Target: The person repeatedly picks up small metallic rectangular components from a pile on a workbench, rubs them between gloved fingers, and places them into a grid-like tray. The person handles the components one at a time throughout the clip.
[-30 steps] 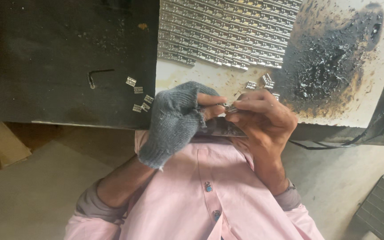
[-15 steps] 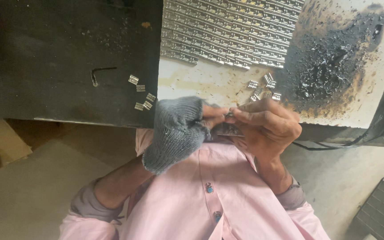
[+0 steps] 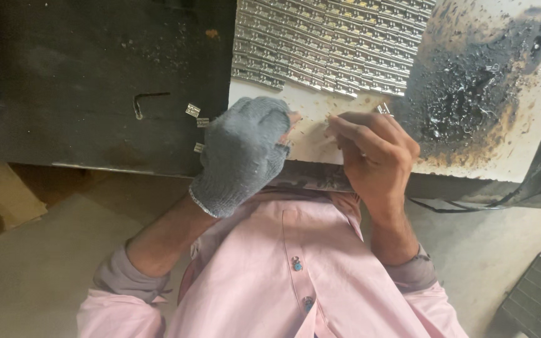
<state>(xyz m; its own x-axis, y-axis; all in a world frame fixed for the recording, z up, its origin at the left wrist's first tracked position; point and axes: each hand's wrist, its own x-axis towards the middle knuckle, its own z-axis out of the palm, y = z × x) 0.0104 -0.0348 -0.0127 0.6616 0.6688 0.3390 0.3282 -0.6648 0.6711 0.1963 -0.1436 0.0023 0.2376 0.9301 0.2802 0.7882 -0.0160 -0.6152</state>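
Far left on the dark surface [image 3: 95,69] I saw a bent hex key [image 3: 148,100], untouched, well apart from both hands. Next, approx three small metal clips [image 3: 193,111] lay loose just beside the left hand [image 3: 240,153], one near its knuckles, one lower by the surface edge. Those clips looked light, stiff, thin sheet metal, prob. sharp-edged and a bit slippery; I judged the safest hold was a pinch across the flat sides w/ thumb and forefinger, not on the cut edges.

The left hand wore a grey knit glove w/ cut-off tips; wrist bent up, back of hand toward the camera, bare fingertips [image 3: 290,120] curled forward over the pale sheet [image 3: 311,134]. Fingers were curled in, but I couldn't tell if they gripped a clip; the palm side was hidden.

Above, rows of same-type silver clips [image 3: 333,37] sat packed tight in a block, touching each other.

The right hand [image 3: 370,153] was bare, forearm coming up from the pink shirt [image 3: 295,275], wrist cocked, fingers bunched and pointing left toward the gloved one, hands near but apart. It seemed pinched shut on sth tiny; the piece itself didn't show. A clip or two peeked just past its knuckles.

Far right, a black scorched patch [image 3: 471,94] w/ metal flecks.
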